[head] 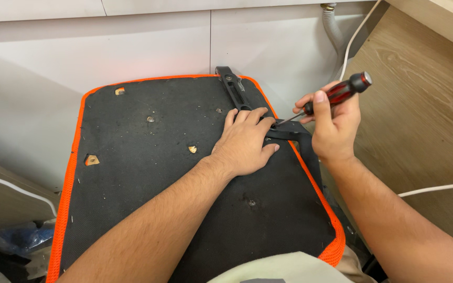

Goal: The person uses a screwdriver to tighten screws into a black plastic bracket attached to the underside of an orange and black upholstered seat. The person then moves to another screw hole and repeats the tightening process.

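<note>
- The right hand (334,126) is wrapped closed around a screwdriver (336,95) with a red-and-black handle; the thumb lies along the handle, the butt end points up and to the right, and the thin metal shaft slants down and left to meet a black plastic bracket (289,132).
- The left hand (245,142) lies flat, palm down, gripping nothing; its fingers (255,118) are spread over the black fabric and its fingertips touch the bracket just beside the screwdriver's tip.
- The bracket runs along the right edge of an upturned seat cushion (148,173); one arm of it reaches to the far edge of the cushion, another bends down past the right hand.
- The cushion's underside is black fabric edged in bright orange mesh; several small screw holes (150,119) dot it, some showing pale wood beneath torn cloth.
- The cushion rests against the person's lap, with a pale shirt hem at the bottom of the view.
- Beyond it stands a white cabinet front (132,47); to the right lies a wood-grain floor (420,105) crossed by a white cable (436,188); a grey corrugated hose (334,31) hangs at upper right.
</note>
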